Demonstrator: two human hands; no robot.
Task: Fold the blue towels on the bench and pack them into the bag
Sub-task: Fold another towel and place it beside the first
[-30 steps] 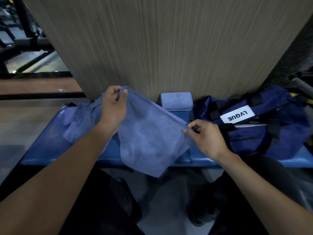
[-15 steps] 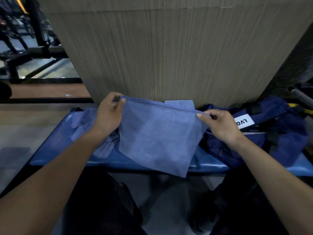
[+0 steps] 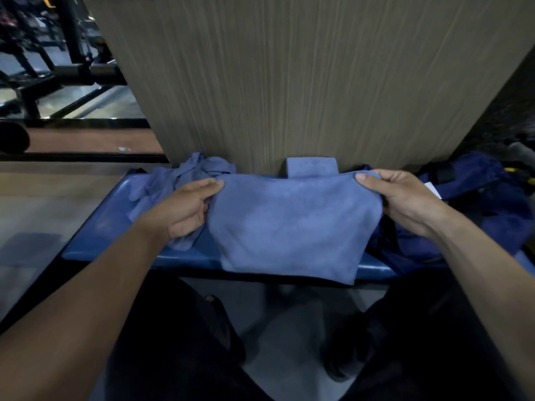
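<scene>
Left hand: my left hand (image 3: 185,209) pinches the upper left corner of the towel (image 3: 289,227), thumb on the near face, fingers curled behind the cloth.
Right hand: my right hand (image 3: 405,201) pinches the upper right corner, thumb tip pressed on the top edge, the other fingers wrapped round the side of the cloth.
Towel in hand: light blue, stretched flat between my two hands, top edge level; it hangs down over the front of the bench (image 3: 95,233), its lower edge just past the bench's front rim.
Folded towel: one folded towel (image 3: 311,167) sits at the back of the bench against the wooden panel (image 3: 289,82), its top showing just above the stretched towel's upper edge.
Loose towels: a crumpled heap of towels (image 3: 185,175) lies on the left part of the bench, behind and under my left hand, touching the panel.
Bag: the dark blue bag (image 3: 477,204) rests on the right end of the bench, just beside my right hand; whether its opening is unzipped I cannot tell, it is dark and partly hidden by my wrist.
Bench: blue padded seat, bare at the left end and along the front edge.
Background: black metal frames (image 3: 58,68) stand on the floor at the far left.
Below: my dark-trousered legs (image 3: 173,357) fill the bottom of the view.
</scene>
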